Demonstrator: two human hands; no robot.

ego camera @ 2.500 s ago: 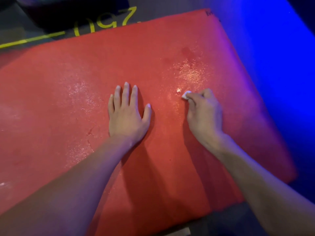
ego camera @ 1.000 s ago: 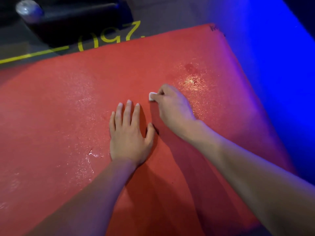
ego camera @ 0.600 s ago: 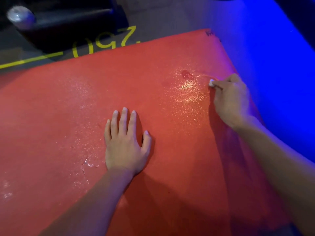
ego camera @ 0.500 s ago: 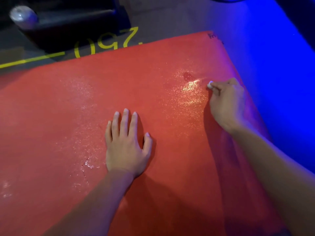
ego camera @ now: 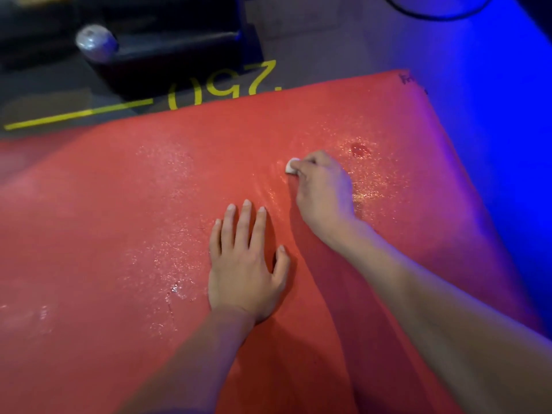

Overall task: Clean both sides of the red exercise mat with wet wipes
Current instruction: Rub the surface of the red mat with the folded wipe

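Glistening, pebbled red mat: left hand pressed flat; right hand (1 o'clock) pinches a wadded white wipe.

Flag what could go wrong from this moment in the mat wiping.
1. The small white wad of wet wipe pinched in the right hand covers little area per stroke, so parts of the large red exercise mat may get missed.
2. The dark red spot sits beyond the wipe and might stay.
3. The left hand presses flat on glistening, wet-looking mat and could slip.
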